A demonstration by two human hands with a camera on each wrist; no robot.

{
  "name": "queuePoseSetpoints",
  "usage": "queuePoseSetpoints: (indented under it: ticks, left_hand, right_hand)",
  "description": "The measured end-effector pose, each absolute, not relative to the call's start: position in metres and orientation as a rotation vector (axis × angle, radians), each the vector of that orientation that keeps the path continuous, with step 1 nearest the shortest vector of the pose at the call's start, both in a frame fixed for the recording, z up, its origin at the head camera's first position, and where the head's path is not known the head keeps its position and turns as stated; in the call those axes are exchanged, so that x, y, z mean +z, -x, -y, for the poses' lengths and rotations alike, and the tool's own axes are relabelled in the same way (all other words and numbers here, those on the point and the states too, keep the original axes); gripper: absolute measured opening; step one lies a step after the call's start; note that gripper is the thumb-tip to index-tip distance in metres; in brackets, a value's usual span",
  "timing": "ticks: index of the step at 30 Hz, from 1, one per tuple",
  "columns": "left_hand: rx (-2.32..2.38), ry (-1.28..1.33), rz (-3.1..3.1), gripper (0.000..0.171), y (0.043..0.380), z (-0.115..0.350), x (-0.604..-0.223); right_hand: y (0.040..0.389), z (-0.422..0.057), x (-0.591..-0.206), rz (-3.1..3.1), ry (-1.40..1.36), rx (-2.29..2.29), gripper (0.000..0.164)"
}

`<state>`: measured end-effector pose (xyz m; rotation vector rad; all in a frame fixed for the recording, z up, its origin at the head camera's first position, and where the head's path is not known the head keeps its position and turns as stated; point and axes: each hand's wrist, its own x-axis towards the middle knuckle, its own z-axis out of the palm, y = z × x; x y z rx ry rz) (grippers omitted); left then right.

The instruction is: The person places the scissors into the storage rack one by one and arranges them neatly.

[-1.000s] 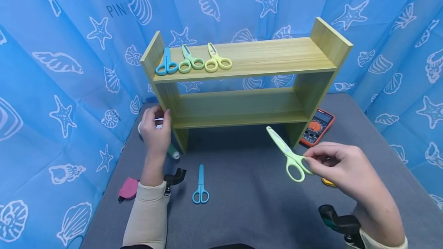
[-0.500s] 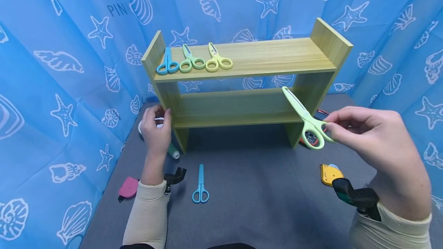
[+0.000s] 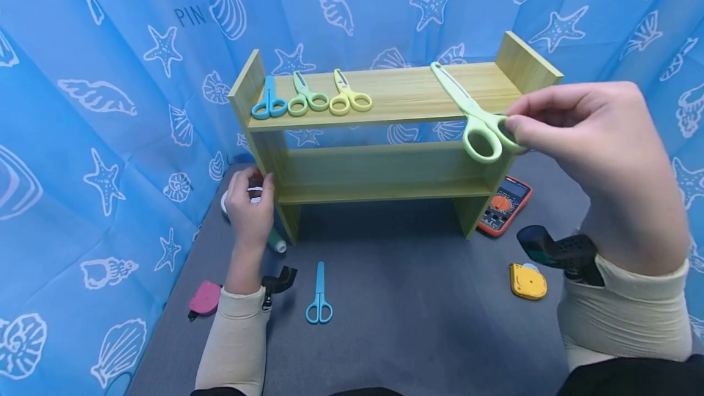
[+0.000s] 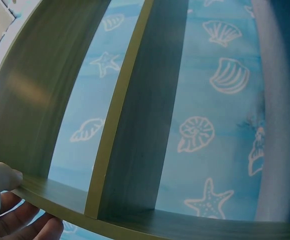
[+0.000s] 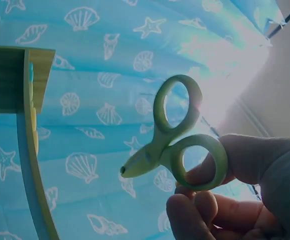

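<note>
My right hand (image 3: 599, 133) pinches one handle ring of light green scissors (image 3: 471, 109), held up before the right part of the wooden shelf (image 3: 412, 93). Their blade points up and left, overlapping the top board in the head view; in the right wrist view the scissors (image 5: 157, 150) stand out against the curtain. With thumb and fingers on either side, my left hand (image 3: 250, 206) grips the shelf's left side panel (image 4: 75, 212). On the top board, from the left, lie blue scissors (image 3: 269, 96), green scissors (image 3: 301, 86) and yellow scissors (image 3: 343, 88).
Blue scissors (image 3: 319, 286) lie on the grey table before the shelf. At the right are a red-edged multimeter (image 3: 502, 205) and a yellow tape measure (image 3: 529, 282). A pink case (image 3: 205, 298) and a green tube (image 3: 277, 241) lie left. A shell-patterned curtain (image 3: 137, 139) surrounds the table.
My right hand has risen with the green scissors from low over the table to the height of the top board. The left hand has kept its grip on the side panel.
</note>
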<state>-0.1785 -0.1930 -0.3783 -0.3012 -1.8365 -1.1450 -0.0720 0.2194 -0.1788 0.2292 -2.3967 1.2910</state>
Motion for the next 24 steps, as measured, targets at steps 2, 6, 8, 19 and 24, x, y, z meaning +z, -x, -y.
queuePoseSetpoints:
  ticks: [2,6,8,19,24]
  left_hand:
    - [-1.142,0.302,1.836,0.018,0.179,0.194,-0.378]
    - [-1.122,0.308,1.839,0.017,0.179,0.194,-0.378]
    - [-1.117,0.306,1.835,0.016,0.179,0.194,-0.378]
    - [-1.121,0.303,1.849,0.016,0.179,0.195,-0.381]
    - [-1.120,0.307,1.851,0.016,0.180,0.195,-0.380]
  right_hand:
    - [0.081,-0.213,-0.170,2.398,-0.227,1.340,0.023]
    - [0.102,-0.201,-0.154,2.437,-0.236,1.388,0.026]
    - [0.115,-0.194,-0.149,2.480,-0.227,1.371,0.027]
    - [0.187,-0.164,-0.150,2.733,-0.233,1.123,0.030]
    - [0.204,-0.160,-0.156,2.799,-0.186,1.126,0.027]
